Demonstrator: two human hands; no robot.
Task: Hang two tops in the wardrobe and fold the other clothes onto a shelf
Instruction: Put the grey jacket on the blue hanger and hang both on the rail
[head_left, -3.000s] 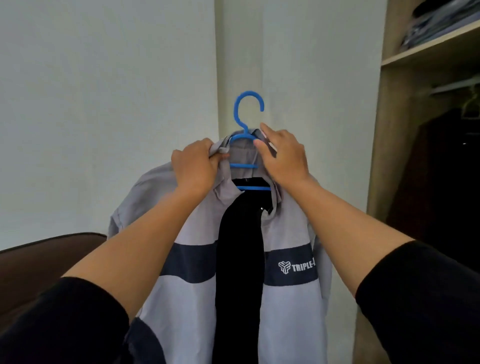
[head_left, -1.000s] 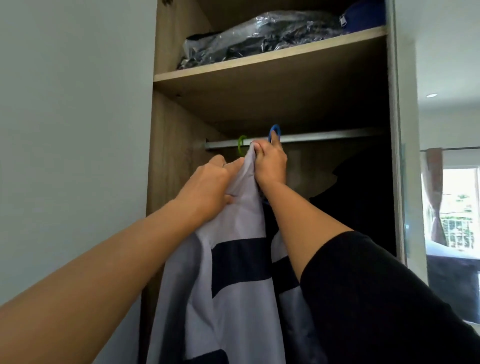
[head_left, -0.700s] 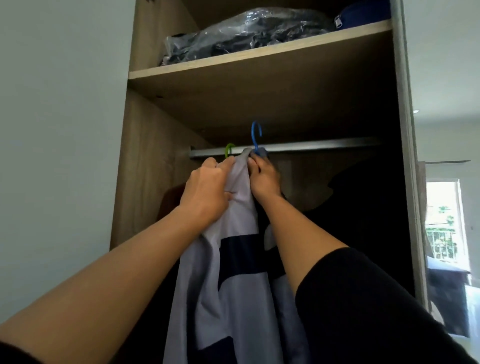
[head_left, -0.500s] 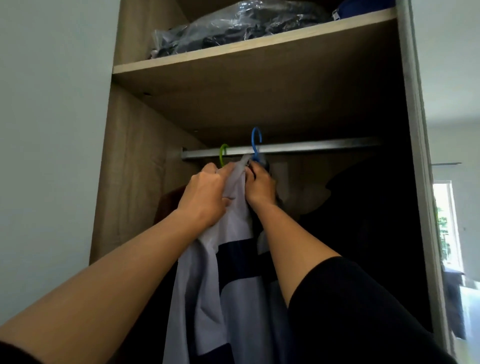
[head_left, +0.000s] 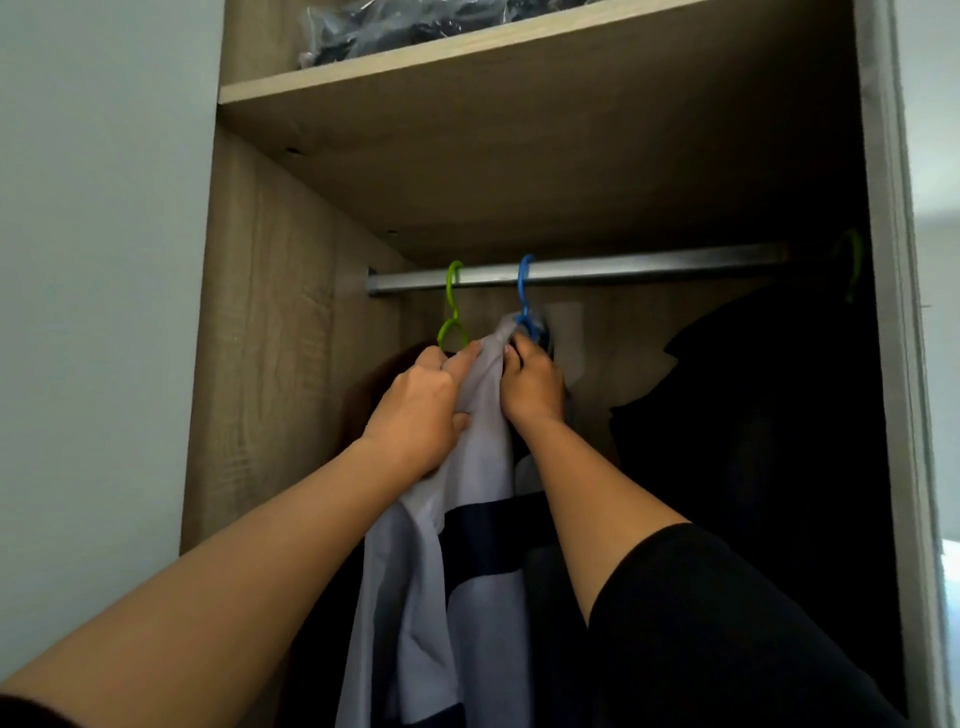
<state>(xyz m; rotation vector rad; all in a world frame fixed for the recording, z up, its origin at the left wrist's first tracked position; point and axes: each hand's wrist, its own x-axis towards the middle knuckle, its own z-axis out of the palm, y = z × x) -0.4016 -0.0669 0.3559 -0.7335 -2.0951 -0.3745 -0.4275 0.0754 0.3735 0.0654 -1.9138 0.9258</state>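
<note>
A light grey top with a dark blue band (head_left: 483, 519) hangs from a blue hanger (head_left: 525, 291) whose hook is over the metal rail (head_left: 623, 270) of the wardrobe. My left hand (head_left: 421, 410) grips the top's fabric at the collar and shoulder. My right hand (head_left: 532, 382) grips the top just under the blue hook. A green hanger (head_left: 453, 306) hangs on the rail just to the left, its garment mostly hidden behind my left hand.
A wooden shelf (head_left: 467, 57) above the rail carries clothes in clear plastic (head_left: 405, 26). Dark garments (head_left: 753, 415) fill the wardrobe's right side, with another green hook (head_left: 852, 265) at the rail's far right. A white wall (head_left: 93, 260) is to the left.
I turned from the wall to the wardrobe and lifted the top up. The blue hook, held just at the rail a second ago, now sits over the rail beside the green hanger.
</note>
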